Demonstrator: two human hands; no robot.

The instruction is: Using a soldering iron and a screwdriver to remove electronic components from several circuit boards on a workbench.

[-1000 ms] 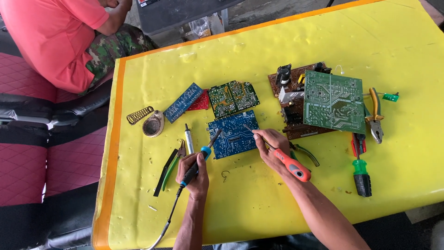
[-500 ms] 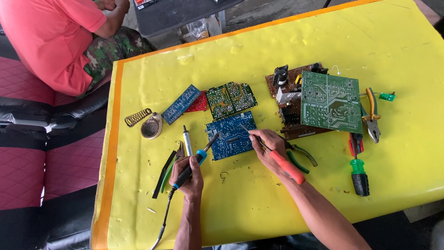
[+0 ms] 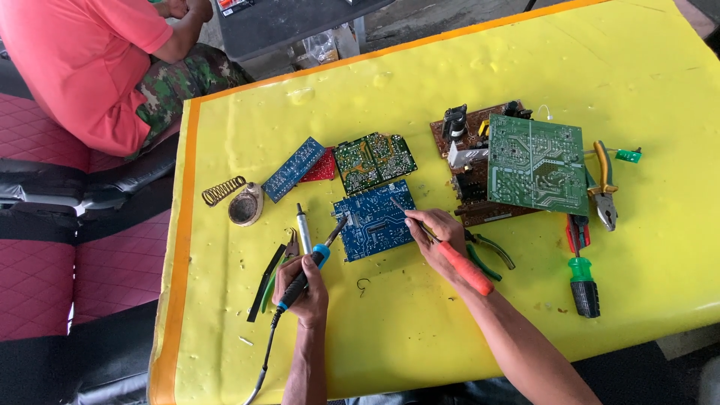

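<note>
A: Since a second ago, right hand slid up-left, so its orange-handled tool tip now sits on the blue circuit board. Left hand barely shifted.

B: Grips?

A: Left hand clenched round the blue-and-black soldering iron, tip angled up toward the board's left edge, cord trailing back past the wrist. Right hand pinches the orange-handled tool like a pen. Touching the board or just above, cannot tell.

B: Board location?

A: Flat on the yellow bench, between both hands, just ahead of them.

B: Around?

A: Green pliers right beside the right hand. Green-handled screwdriver further right. Big green board on a brown board ahead of the right hand. Solder tin and coil spring ahead-left of the left hand. Person in a red shirt seated far left.
</note>
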